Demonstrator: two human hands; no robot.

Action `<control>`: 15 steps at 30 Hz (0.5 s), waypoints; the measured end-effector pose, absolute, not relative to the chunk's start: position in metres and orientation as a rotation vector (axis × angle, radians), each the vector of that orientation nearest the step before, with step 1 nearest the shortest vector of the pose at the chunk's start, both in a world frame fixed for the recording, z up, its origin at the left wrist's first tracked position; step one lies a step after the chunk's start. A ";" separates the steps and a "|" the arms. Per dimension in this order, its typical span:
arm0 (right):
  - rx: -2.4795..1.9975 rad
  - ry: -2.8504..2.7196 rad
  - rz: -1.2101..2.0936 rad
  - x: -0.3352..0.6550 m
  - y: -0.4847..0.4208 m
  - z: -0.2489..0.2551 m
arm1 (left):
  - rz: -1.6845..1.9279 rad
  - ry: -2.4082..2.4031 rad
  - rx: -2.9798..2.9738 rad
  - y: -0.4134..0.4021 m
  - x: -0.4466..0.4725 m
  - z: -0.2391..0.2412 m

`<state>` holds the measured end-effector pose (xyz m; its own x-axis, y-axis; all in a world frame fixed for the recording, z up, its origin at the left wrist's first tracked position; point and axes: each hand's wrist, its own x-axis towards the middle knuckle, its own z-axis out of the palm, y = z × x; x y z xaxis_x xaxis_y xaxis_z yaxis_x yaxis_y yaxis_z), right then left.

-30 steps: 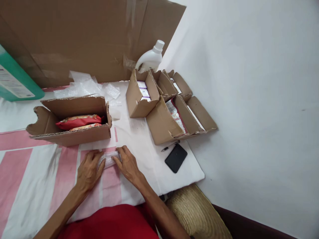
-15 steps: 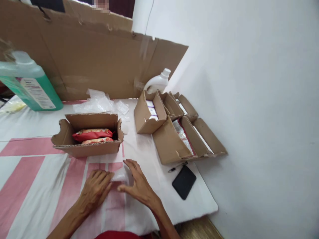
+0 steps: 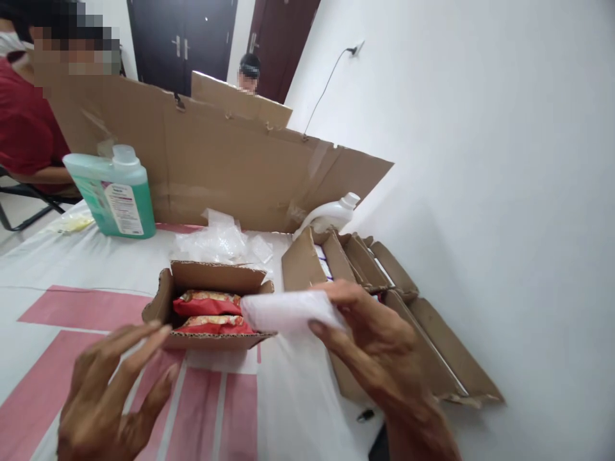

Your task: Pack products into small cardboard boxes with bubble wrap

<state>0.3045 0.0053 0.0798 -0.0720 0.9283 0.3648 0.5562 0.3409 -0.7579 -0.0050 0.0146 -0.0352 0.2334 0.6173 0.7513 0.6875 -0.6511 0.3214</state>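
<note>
My right hand (image 3: 372, 339) pinches a whitish bubble-wrapped packet (image 3: 286, 312) between thumb and fingers. What is inside the wrap cannot be made out. The packet is in the air, its left end by the right side of a small open cardboard box (image 3: 218, 342). Two red packets (image 3: 211, 303) lie side by side in that box. My left hand (image 3: 118, 387) holds nothing; its fingers are apart, just in front of the box's left corner.
More open cardboard boxes (image 3: 300, 259) stand at right by the wall, partly behind my right hand. Bubble wrap (image 3: 216, 240), a green liquid bottle (image 3: 125, 211) and a white bottle (image 3: 331, 214) stand before a cardboard partition (image 3: 230, 173). People are beyond it.
My right hand has lifted the wrapped packet off the tablecloth, up and forward to the box's right side. My left hand has let go and moved left. The view has tilted up.
</note>
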 end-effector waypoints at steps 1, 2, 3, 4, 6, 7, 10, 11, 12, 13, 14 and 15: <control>-1.337 -1.786 0.528 0.296 0.024 0.082 | -1.351 -1.282 -2.370 0.022 -0.010 -0.039; -1.333 -1.836 0.536 0.286 0.041 0.082 | -1.297 -1.255 -2.379 0.028 -0.014 -0.043; -1.314 -1.897 0.566 0.274 0.057 0.079 | -1.260 -1.201 -2.427 0.032 -0.017 -0.049; -1.286 -1.957 0.605 0.263 0.071 0.073 | -1.253 -1.155 -2.479 0.034 -0.019 -0.055; -1.229 -2.050 0.684 0.240 0.094 0.058 | -1.253 -1.129 -2.554 0.032 -0.022 -0.065; -1.211 -2.086 0.724 0.230 0.102 0.049 | -1.242 -1.144 -2.565 0.030 -0.024 -0.069; -1.127 -2.201 0.831 0.206 0.116 0.026 | -1.207 -1.164 -2.547 0.025 -0.026 -0.076; -1.094 -2.263 0.861 0.200 0.118 0.020 | -1.206 -1.165 -2.542 0.025 -0.027 -0.077; -1.074 -2.333 0.882 0.194 0.119 0.016 | -1.219 -1.168 -2.544 0.025 -0.027 -0.077; -1.072 -2.400 0.895 0.189 0.119 0.013 | -1.238 -1.174 -2.550 0.026 -0.027 -0.077; -1.090 -2.452 0.903 0.184 0.119 0.011 | -1.257 -1.177 -2.555 0.027 -0.026 -0.077; -1.124 -2.479 0.908 0.180 0.118 0.010 | -1.275 -1.181 -2.553 0.029 -0.026 -0.076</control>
<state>0.1796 0.1179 0.0103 -0.6621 0.7493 -0.0110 0.5792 0.5024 -0.6420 -0.0257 0.0286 -0.0763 0.3672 0.6096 0.7025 0.6538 -0.7064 0.2712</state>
